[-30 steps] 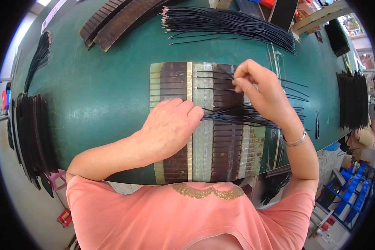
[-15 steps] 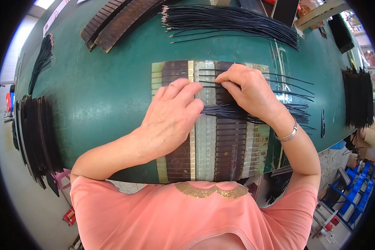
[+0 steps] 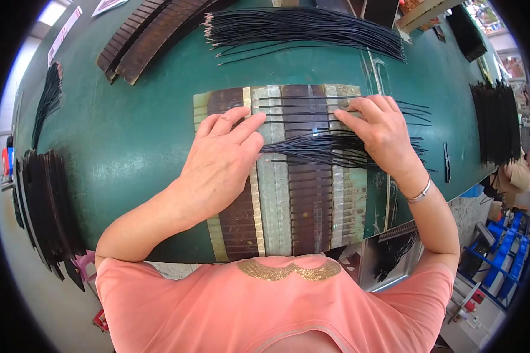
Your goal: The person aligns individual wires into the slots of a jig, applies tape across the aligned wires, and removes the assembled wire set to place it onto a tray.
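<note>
A ribbed, slotted board in dark brown and pale green strips lies in front of me. Several thin black wires are laid across its far part in separate slots. A loose bundle of black wires crosses the board below them. My left hand is curled at the bundle's left end, its forefinger at the tip of a laid wire; the palm hides the bundle's end. My right hand has thumb and forefinger close together on a laid wire, the other fingers bent above the bundle's right part.
A large pile of black wires lies at the back of the green table. Curved slotted pieces are at the back left. Dark stacks stand at the left and right edges. A small dark tool lies on the right.
My right hand has moved right along the laid wires, away from the left hand. My left hand stays near the wire ends. The whole view has shifted slightly.
</note>
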{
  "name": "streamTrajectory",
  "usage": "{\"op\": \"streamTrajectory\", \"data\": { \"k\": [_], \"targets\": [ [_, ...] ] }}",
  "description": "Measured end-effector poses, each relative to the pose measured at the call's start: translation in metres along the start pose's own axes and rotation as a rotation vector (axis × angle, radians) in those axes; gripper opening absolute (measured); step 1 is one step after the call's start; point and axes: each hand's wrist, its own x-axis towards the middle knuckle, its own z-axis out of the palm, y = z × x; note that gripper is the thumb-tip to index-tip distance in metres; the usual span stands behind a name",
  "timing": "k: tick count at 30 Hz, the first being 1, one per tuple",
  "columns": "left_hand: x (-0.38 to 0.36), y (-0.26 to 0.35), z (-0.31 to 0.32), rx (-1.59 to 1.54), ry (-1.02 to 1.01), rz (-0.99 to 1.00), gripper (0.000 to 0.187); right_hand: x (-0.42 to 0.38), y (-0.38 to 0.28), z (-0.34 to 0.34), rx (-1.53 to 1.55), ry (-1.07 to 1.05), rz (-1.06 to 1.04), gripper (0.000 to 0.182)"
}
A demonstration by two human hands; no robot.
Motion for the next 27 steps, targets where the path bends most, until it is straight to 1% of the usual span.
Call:
{"op": "streamTrajectory", "data": {
  "k": [1,4,5,7,8,10,11,14,17,18,19,22,27],
  "targets": [
    [-0.001,0.000,0.000,0.008,0.006,0.003,0.016,-0.003,0.002,-0.001,-0.055,0.021,-0.029,0.027],
    [-0.004,0.013,-0.003,0.005,0.095,0.026,0.018,-0.013,0.002,-0.011,-0.062,0.007,0.070,0.030],
    [-0.007,0.019,-0.006,-0.068,0.018,0.009,0.016,-0.014,-0.004,-0.015,0.035,0.018,0.102,0.027],
    [-0.011,0.032,-0.010,-0.212,-0.139,-0.027,0.014,-0.010,-0.029,-0.013,0.350,0.024,0.162,0.025],
    [-0.011,0.035,-0.009,-0.242,-0.162,-0.056,0.014,-0.005,-0.042,-0.012,0.506,0.030,0.188,0.024],
    [-0.011,0.039,-0.004,-0.299,-0.201,-0.122,0.016,0.007,-0.061,-0.017,0.604,-0.040,0.136,0.021],
    [-0.012,0.038,-0.001,-0.305,-0.180,-0.152,0.021,0.009,-0.067,-0.013,0.609,-0.053,0.098,0.019],
    [-0.013,0.038,-0.002,-0.294,-0.208,-0.141,0.021,0.005,-0.071,-0.003,0.542,-0.067,0.050,0.017],
    [-0.015,0.034,0.003,-0.332,-0.144,-0.153,0.018,0.004,-0.063,-0.005,0.636,0.008,0.096,0.011],
    [-0.017,0.033,0.005,-0.335,-0.123,-0.138,0.017,0.004,-0.061,-0.005,0.665,0.035,0.113,0.009],
    [-0.018,0.032,0.006,-0.337,-0.103,-0.121,0.016,0.004,-0.061,-0.006,0.714,0.026,0.192,0.008],
    [-0.022,0.034,0.007,-0.306,-0.081,-0.082,0.016,0.014,-0.054,-0.013,0.776,-0.133,0.429,0.009],
    [-0.024,0.033,0.005,-0.264,-0.102,-0.075,0.018,0.039,-0.052,0.004,0.784,-0.178,0.428,0.011]
  ]
}}
